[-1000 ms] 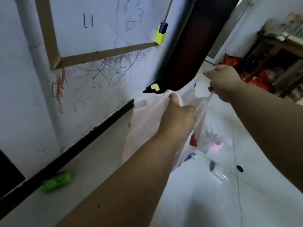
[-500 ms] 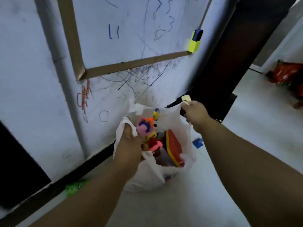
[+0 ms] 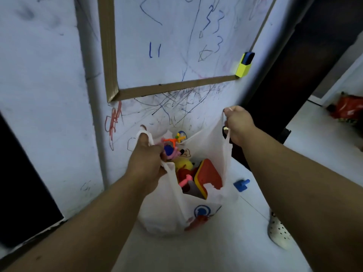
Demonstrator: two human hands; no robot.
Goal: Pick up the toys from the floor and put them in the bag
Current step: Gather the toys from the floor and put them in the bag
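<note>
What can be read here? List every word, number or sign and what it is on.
"11", blue, on the whiteboard.
"3", twice, one above the other, on the same board.
Round blue logo on the bag: no letters legible.
Scribbles on the wall: unreadable.

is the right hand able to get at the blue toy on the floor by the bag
Probably, once freed: the small blue plastic toy lies uncovered on the floor beside the white plastic bag, below the right hand, but that hand grips a bag handle.
</note>
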